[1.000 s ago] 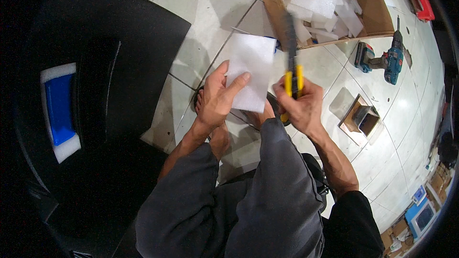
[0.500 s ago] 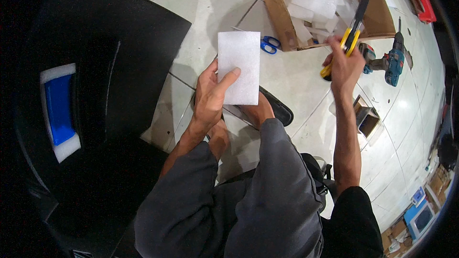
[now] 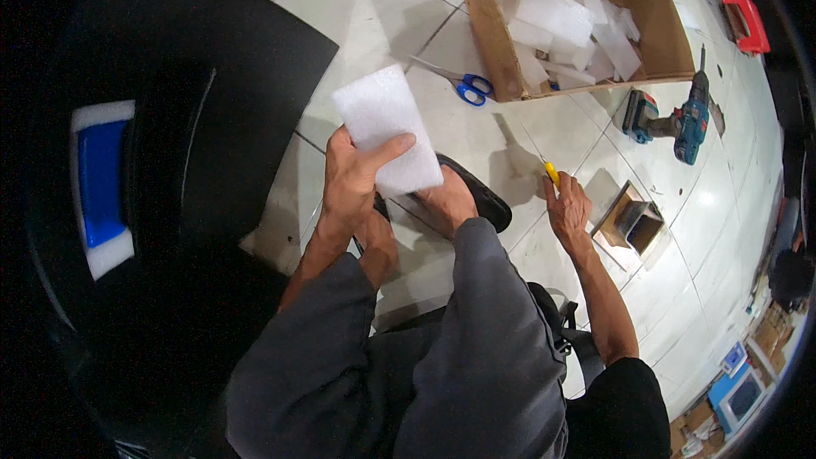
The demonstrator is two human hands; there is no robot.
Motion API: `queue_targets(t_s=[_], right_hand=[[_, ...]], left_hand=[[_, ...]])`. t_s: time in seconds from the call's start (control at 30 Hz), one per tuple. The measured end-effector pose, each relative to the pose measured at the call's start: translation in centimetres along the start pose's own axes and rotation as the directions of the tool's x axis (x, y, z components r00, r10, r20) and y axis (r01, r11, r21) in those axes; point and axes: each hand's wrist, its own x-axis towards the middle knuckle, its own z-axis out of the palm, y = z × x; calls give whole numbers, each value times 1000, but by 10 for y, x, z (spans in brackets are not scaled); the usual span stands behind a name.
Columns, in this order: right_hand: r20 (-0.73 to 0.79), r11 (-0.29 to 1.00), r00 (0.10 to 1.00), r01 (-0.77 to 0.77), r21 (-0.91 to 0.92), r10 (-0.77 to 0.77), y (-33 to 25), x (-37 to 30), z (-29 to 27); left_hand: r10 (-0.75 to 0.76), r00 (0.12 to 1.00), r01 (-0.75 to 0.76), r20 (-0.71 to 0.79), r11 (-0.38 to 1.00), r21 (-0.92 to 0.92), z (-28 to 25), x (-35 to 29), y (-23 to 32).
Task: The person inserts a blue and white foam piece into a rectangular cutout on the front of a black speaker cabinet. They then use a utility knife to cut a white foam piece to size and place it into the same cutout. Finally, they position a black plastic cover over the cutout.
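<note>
Seated person seen from above: grey trousers (image 3: 442,374) over both raised knees, a black short sleeve (image 3: 620,408) on the right shoulder, both forearms bare. Bare feet rest in dark sandals (image 3: 484,195). Left hand (image 3: 353,183) and right hand (image 3: 568,208) wear no gloves.

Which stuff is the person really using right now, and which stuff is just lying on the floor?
In use:
- left hand holding a white rectangular foam block
- right hand gripping a yellow-handled cutting tool
- brown cardboard box with more white foam pieces, probably part of it

Lying about:
- blue-handled scissors
- blue cordless drill
- red plastic case
</note>
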Motion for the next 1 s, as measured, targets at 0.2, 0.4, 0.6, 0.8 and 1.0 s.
queue_targets(t_s=[0.2, 0.4, 0.6, 0.8, 1.0], right_hand=[[59, 996, 998, -22, -90, 28, 13, 0, 8], [76, 997, 997, 22, -76, -16, 17, 0, 16], [9, 955, 990, 135, 265, -143, -55, 46, -40], [-176, 854, 939, 341, 393, -295, -151, 82, -116], [-138, 815, 925, 378, 440, -355, -176, 79, -111]], left_hand=[[222, 971, -229, -87, 971, -72, -25, 7, 1], [653, 753, -401, -80, 553, 730, -57, -44, 31], [950, 263, -280, 169, -92, 956, -94, -106, 72], [961, 57, 152, 271, -276, 949, -118, -108, 99], [937, 320, 430, 141, -277, 860, -160, -38, 98]])
